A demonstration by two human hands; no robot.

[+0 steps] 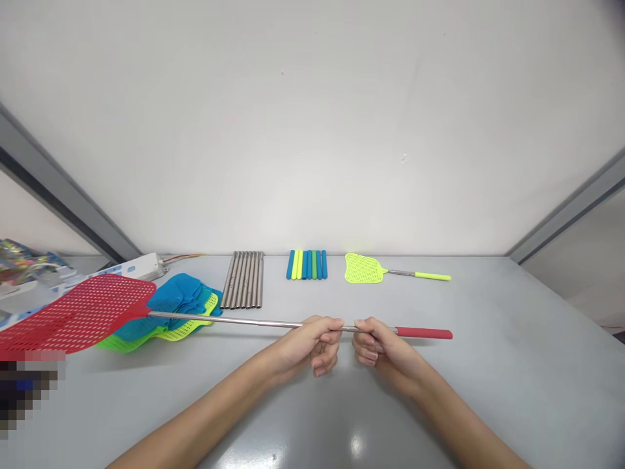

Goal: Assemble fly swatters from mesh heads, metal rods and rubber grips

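A red fly swatter [105, 303] with a long, extended metal rod stretches across the front of my view. Its perforated head is at the far left and its red handle [424, 333] points right. My left hand [317, 342] pinches the rod near its middle, thumb on top and fingers curled. Closer to the handle, my right hand [378, 345] grips the same rod between thumb and fingers. Only a short piece of rod shows between the two hands. The swatter is held above the grey table [312, 417].
Swatter heads [178, 296] in blue, green and yellow lie piled at left. Several metal rods [243, 280] stand in a row beside several coloured handle sleeves [306, 265]. A yellow-green fly swatter [365, 268] lies at the back. A white power strip [141, 266] is behind the pile.
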